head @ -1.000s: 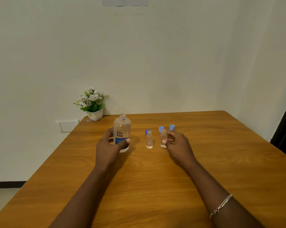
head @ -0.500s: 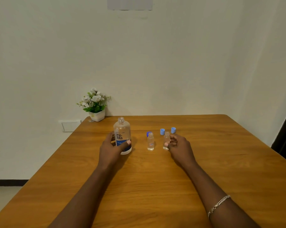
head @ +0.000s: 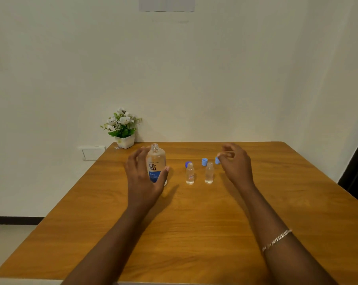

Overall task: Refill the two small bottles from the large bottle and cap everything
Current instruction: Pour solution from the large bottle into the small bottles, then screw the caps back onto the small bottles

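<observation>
The large bottle [head: 156, 163] stands upright and uncapped on the wooden table [head: 194, 223], toward its far left; it is clear, holds a clear liquid nearly up to the shoulder, and bears a label reading "re-nu" above a blue band. To its right stand two small clear bottles, both upright with open necks: the left small bottle [head: 190, 173], which has a small red-and-white label low on its side, and just beside it the right small bottle [head: 209, 173]. Each seems to hold a little clear liquid at the bottom, though the level is hard to read. A dark blue cap [head: 187, 164] lies on the table right behind the left small bottle, partly hidden by it. A light blue cap [head: 204, 161] sits behind the gap between the two small bottles, and a second light blue cap [head: 217, 160] lies further right, just at the fingertips of the right hand. The left hand [head: 144, 177] is spread open around the large bottle, fingers fanned on its left side and thumb reaching across the front; whether it touches the bottle cannot be told. The right hand [head: 235, 165] is raised above the table, right of the small bottles, fingers loosely curled with thumb and forefinger drawn near each other, gripping nothing that shows. A chain bracelet [head: 277, 239] circles the right wrist. A potted plant [head: 122, 128] with white flowers stands at the far left corner.
</observation>
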